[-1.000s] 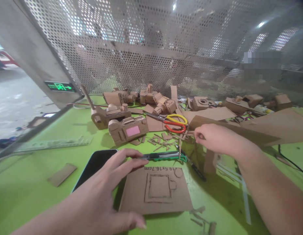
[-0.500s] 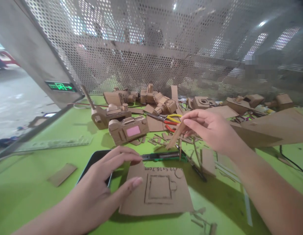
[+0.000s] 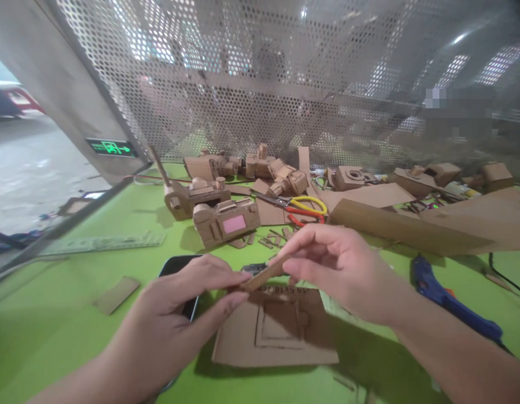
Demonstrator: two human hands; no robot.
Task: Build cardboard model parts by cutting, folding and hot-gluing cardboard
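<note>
A narrow cardboard strip (image 3: 266, 273) is held between both hands. My left hand (image 3: 179, 303) pinches its left end between thumb and fingers. The other end is gripped by my right hand (image 3: 331, 269), fingers curled round it. Beneath the strip lies a cardboard sheet (image 3: 238, 336) with a drawn double-lined rectangle and printed text, partly shaded. Just behind the strip, a cutter (image 3: 253, 269) is mostly hidden by the hands. A dark phone-like object (image 3: 169, 266) lies partly under my left hand.
Cardboard camera models, one with a pink screen (image 3: 234, 224), stand behind the hands. Scissors (image 3: 302, 205) with yellow and red handles lie among scraps (image 3: 274, 238). A blue tool (image 3: 457, 308) rests at right, a clear ruler (image 3: 108, 243) at left, a loose cardboard piece (image 3: 116, 294) nearer.
My right hand has come down and left with the strip, towards my left hand, which has closed on its end. The blue tool now shows at right. The view has shifted slightly.
</note>
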